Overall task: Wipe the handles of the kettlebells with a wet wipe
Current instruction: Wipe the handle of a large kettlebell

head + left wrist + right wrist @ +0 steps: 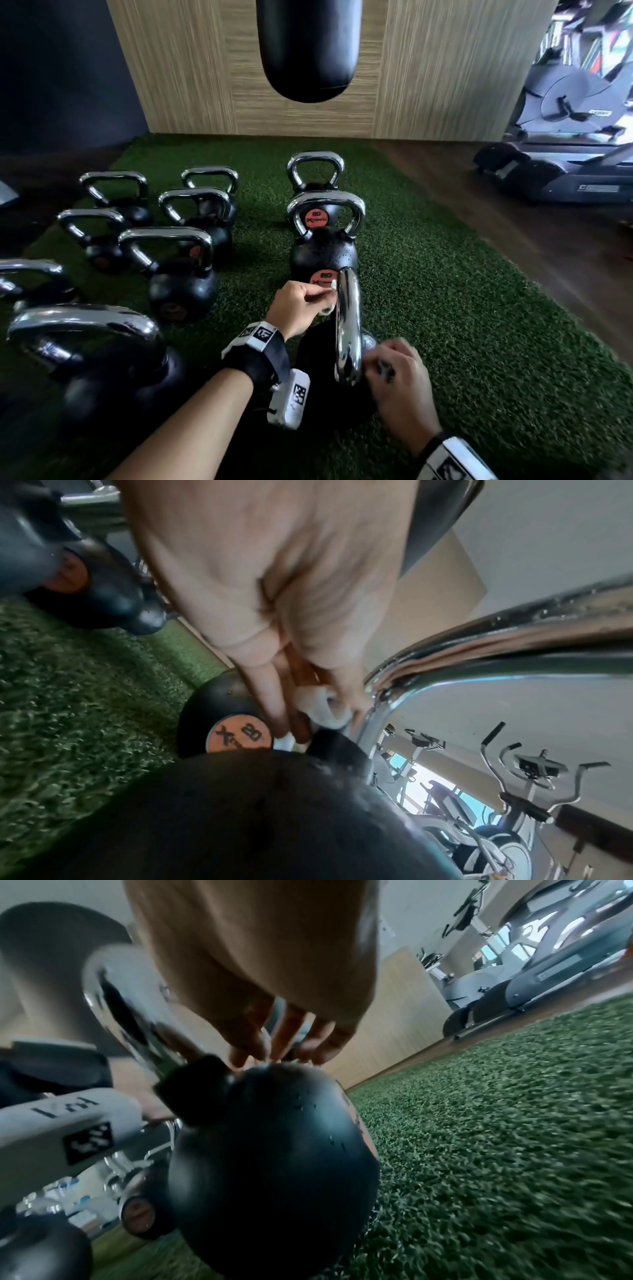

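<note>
The nearest kettlebell (318, 373) is black, and its chrome handle (347, 325) points away from me. At the handle's far end my left hand (325, 301) pinches a small white wet wipe (331, 285) against the chrome. In the left wrist view the bunched wipe (322, 707) sits between the fingertips beside the handle (479, 656). My right hand (376, 359) is at the handle's near end with its fingers curled at the handle's foot. Its fingertips (291, 1042) come down on top of the black ball (274, 1164).
Several more chrome-handled kettlebells (178, 270) stand to the left on the green turf (462, 325), and two (323, 240) stand just behind the one I work on. A black punching bag (308, 48) hangs ahead. Exercise machines (565, 144) stand at the far right.
</note>
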### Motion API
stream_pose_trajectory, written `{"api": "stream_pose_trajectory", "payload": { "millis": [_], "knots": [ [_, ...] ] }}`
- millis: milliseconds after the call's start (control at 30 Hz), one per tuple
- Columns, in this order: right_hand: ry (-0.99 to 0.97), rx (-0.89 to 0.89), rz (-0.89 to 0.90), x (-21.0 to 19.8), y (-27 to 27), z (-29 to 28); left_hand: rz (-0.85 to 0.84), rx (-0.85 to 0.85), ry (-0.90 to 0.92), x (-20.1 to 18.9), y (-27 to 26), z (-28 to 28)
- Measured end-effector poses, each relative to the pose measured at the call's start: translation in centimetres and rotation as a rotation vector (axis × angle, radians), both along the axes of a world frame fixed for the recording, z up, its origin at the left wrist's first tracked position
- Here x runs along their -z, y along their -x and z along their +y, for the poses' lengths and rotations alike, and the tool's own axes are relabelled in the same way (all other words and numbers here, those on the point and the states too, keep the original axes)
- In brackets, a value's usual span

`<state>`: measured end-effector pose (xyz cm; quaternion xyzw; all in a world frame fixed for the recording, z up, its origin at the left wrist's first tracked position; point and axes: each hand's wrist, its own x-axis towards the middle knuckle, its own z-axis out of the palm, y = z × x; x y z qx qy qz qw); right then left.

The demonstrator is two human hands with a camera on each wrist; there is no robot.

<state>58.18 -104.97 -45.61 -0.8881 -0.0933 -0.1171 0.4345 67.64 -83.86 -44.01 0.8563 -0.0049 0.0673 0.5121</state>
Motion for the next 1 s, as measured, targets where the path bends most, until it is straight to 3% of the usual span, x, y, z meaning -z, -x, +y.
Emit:
{"api": "stream_pose_trajectory", "payload": {
  "millis": [100, 233, 333, 467, 1000],
  "knots": [
    [-0.027, 0.077, -0.009, 0.1, -1.8, 2.1, 0.053, 0.044, 0.094, 0.3, 0.8, 0.4],
    [-0.105, 0.016, 0.195, 0.9, -2.8, 2.9, 0.033, -0.017, 0.159, 0.6, 1.2, -0.5],
    [-0.135, -0.013, 0.167, 1.5, -2.7, 2.5, -0.027, -0.07, 0.157, 0.1, 0.9, -1.1],
    [-0.15, -0.017, 0.149, 1.9, -2.9, 2.5, -0.101, -0.115, 0.433, -1.2, 0.9, -2.0],
    [-0.197, 0.009, 0.14, 2.3, -2.6, 2.6, 0.148, 0.029, 0.849, -4.1, 2.4, -1.3]
  ]
}}
